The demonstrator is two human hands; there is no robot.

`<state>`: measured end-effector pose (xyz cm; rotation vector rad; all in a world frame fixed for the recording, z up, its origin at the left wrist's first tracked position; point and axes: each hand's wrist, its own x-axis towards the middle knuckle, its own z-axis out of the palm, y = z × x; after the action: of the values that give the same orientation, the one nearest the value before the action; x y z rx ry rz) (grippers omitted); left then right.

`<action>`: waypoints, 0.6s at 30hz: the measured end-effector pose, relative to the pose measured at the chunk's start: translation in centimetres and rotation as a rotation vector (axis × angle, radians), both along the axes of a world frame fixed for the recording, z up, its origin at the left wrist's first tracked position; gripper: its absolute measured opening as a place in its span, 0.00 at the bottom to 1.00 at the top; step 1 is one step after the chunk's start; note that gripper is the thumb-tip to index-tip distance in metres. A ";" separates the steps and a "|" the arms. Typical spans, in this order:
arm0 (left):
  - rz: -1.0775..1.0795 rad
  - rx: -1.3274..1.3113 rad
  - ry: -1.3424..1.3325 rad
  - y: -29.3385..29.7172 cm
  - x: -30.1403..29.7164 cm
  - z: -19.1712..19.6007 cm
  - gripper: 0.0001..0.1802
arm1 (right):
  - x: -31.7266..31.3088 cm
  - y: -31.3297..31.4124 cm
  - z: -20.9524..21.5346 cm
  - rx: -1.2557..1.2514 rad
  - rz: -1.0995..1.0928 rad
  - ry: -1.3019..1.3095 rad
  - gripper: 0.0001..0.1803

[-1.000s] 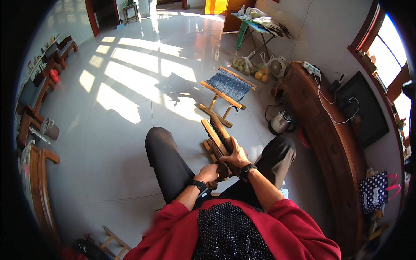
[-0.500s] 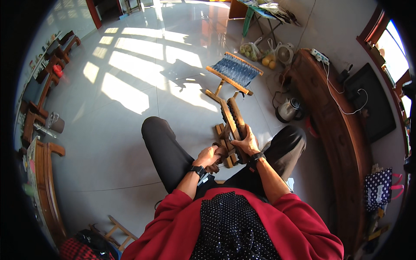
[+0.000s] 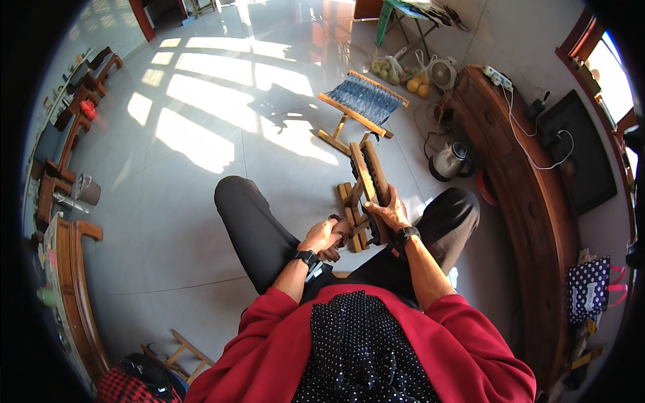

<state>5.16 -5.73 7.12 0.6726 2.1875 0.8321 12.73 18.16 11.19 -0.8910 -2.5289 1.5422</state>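
My right hand (image 3: 392, 212) is wrapped round the wooden rails of a folding stool (image 3: 365, 176), which is held tilted between my knees. Two long rails of this stool lie close together, with dark webbing partly showing between them. In my closed left hand (image 3: 318, 237) is a crumpled brown cloth (image 3: 332, 252), right beside the stool's lower legs. Just beyond it, another folding stool with a blue woven seat (image 3: 366, 99) stands opened on the floor. My left fingertips are partly hidden by the cloth.
A long wooden cabinet (image 3: 514, 195) curves along the right, with a power strip (image 3: 498, 77) on it. A kettle (image 3: 450, 161), a small fan (image 3: 443, 72) and bags of fruit (image 3: 418, 83) stand near it. Wooden furniture (image 3: 70, 282) lines the left side.
The held stool and my right hand have shifted slightly right in the picture. My left hand with the cloth has moved a little up. Both hands keep their grip.
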 end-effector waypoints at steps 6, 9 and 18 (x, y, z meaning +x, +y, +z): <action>-0.021 0.030 0.020 0.0 -0.1 -0.6 0.19 | 0.0 0.0 -2.0 -0.023 -0.056 0.073 0.59; -0.049 0.026 0.080 -0.1 0.0 -0.7 0.20 | -0.1 0.5 -2.9 -0.061 -0.059 0.103 0.47; -0.013 -0.007 0.038 0.0 0.1 -0.6 0.21 | 0.1 0.9 -3.9 -0.074 -0.037 0.077 0.29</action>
<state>5.30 -5.71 6.56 0.7041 2.2168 0.8113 12.83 19.10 7.32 -0.8637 -2.4034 1.6359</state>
